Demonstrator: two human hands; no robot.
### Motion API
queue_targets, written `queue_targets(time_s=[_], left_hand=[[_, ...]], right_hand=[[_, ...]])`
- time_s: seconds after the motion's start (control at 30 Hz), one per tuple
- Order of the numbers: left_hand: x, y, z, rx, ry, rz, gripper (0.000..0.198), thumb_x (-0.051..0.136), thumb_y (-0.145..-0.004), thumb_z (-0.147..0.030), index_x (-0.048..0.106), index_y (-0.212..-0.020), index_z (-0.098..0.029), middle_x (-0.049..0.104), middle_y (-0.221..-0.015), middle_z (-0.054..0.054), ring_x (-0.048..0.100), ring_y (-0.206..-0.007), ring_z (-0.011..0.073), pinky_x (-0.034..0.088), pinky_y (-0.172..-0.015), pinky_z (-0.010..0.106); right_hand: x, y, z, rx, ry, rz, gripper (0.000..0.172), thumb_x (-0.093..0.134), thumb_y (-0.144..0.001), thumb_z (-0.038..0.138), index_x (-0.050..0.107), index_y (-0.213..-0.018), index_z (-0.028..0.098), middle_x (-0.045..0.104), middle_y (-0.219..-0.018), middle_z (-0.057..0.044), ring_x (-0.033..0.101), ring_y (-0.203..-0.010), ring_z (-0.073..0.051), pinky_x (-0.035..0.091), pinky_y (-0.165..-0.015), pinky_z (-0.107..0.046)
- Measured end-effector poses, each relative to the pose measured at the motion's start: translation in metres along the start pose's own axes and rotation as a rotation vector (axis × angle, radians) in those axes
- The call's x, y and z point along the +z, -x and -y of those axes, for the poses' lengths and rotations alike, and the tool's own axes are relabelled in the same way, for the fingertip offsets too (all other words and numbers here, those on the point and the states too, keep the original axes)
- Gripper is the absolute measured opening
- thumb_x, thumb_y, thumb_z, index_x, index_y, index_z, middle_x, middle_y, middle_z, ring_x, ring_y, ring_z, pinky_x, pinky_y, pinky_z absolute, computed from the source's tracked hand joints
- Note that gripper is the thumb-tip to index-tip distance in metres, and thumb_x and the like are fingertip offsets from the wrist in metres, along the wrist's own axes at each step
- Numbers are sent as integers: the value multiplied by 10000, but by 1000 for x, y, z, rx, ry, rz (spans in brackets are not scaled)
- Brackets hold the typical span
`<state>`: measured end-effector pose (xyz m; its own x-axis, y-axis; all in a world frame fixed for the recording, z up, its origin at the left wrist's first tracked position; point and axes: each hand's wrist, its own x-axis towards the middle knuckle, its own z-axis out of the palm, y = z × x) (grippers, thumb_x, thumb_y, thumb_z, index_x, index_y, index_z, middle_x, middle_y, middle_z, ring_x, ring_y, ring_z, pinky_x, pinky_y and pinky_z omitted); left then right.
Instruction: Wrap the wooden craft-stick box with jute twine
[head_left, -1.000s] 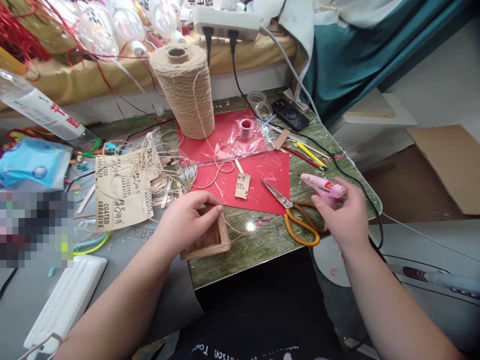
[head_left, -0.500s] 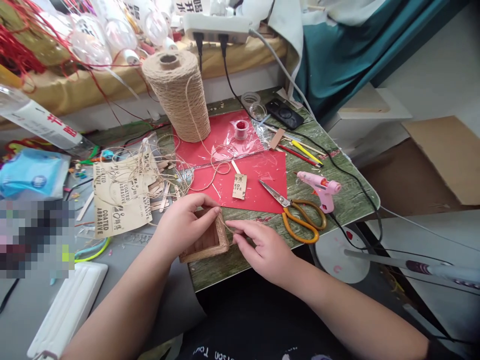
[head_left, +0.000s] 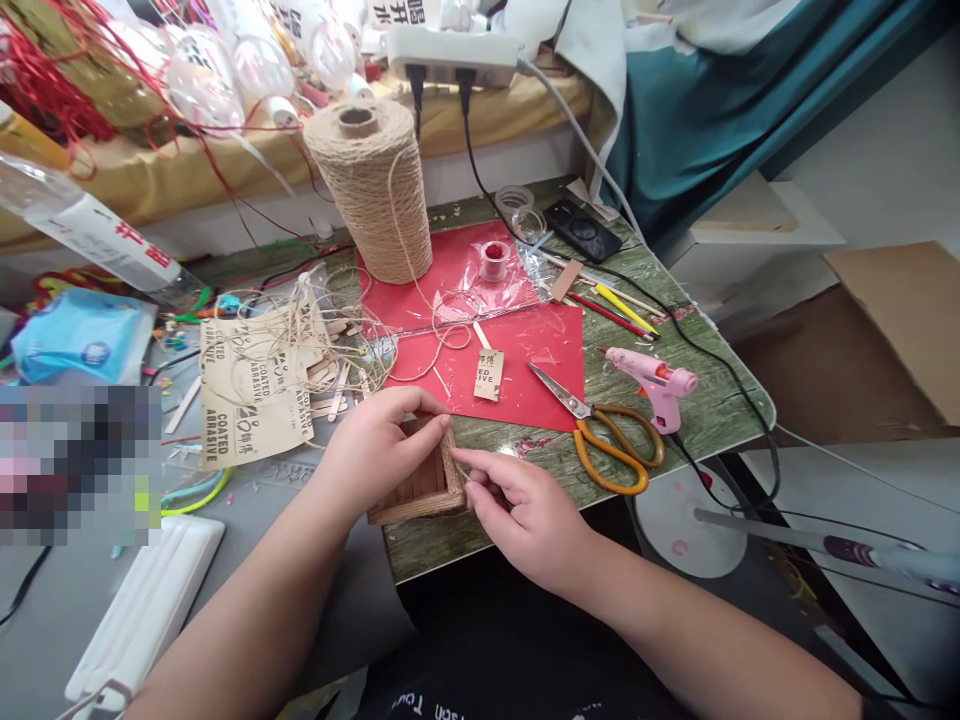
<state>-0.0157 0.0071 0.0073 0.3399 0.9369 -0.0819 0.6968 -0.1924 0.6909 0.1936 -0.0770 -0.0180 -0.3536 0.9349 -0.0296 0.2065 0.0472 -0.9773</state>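
A small wooden box (head_left: pixel 417 508) with twine along its rim sits at the table's front edge. My left hand (head_left: pixel 390 435) is closed on its far corner, thumb on the rim and fingers partly hidden behind. Close to the box's right side, my right hand (head_left: pixel 517 500) pinches a thin strand of twine between thumb and forefinger. A big twine spool (head_left: pixel 367 195) stands upright behind the box, its loose strand trailing over the red sheet (head_left: pixel 525 350). Scissors (head_left: pixel 600 425) with orange handles lie partly open right of my hands, beside a pink glue gun (head_left: pixel 660 385).
Sandpaper sheets (head_left: pixel 255 390) and tangled twine with wooden sticks lie to the left. A white power strip (head_left: pixel 454 57) rests on the ledge, its black cord crossing the table past a dark phone (head_left: pixel 581 230). A clear bottle (head_left: pixel 105 235) leans at far left.
The whole view has shifted slightly, so things sit a little further right. My right hand has come nearer the box's right side with the twine; my left hand keeps its hold.
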Motion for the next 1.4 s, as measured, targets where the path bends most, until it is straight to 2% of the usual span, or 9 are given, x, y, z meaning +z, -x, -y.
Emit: queue_targets(time_s=[0.43, 0.6, 0.77, 0.93, 1.2, 1.4], left_hand=[[-1, -1, -2, -11, -1, 3, 169, 641, -945, -380, 720, -887, -242, 760, -901, 2, 677, -845, 194, 499, -777, 332], [-1, 0, -3, -14, 5, 2, 177, 642, -943, -385, 712, -874, -238, 759, -897, 5, 672, -832, 194, 496, -768, 338], [0, 0, -2, -8, 2, -3, 174, 643, -949, -385, 714, -882, -242, 759, -904, 3, 674, -839, 194, 501, -782, 342], [0, 0, -2, -17, -1, 3, 179, 641, -953, -393, 714, -888, -243, 757, -903, -1, 676, -833, 188, 501, -766, 332], [-1, 0, -2, -29, 6, 8, 180, 648, -949, -398, 722, -891, -244, 755, -902, -5, 676, -835, 187, 498, -768, 334], [-1, 1, -4, -37, 10, 15, 176, 649, -948, -397, 727, -902, -246, 760, -920, -7, 679, -863, 190, 498, -787, 336]], right_hand=[[6, 9, -3, 110, -167, -52, 366, 529, -1034, 244, 661, -1374, 216, 689, -866, -18, 666, -799, -157, 585, -794, -323], [10, 14, -7, 88, -153, -90, 344, 556, -1018, 248, 692, -1331, 206, 703, -858, -25, 679, -796, -162, 596, -801, -334], [12, 18, -11, 89, -144, -120, 285, 569, -1013, 236, 727, -1248, 206, 735, -861, -31, 692, -762, -158, 595, -743, -311], [10, 17, -9, 39, -82, -152, 209, 605, -990, 196, 768, -1118, 221, 769, -877, -33, 727, -807, -170, 602, -793, -329], [9, 16, -6, -31, -25, -151, 248, 595, -989, 166, 784, -1133, 239, 775, -878, -34, 733, -809, -175, 607, -797, -341], [11, 17, -7, 18, -44, -158, 227, 623, -974, 177, 786, -1119, 236, 787, -877, -27, 746, -806, -172, 612, -787, -326]])
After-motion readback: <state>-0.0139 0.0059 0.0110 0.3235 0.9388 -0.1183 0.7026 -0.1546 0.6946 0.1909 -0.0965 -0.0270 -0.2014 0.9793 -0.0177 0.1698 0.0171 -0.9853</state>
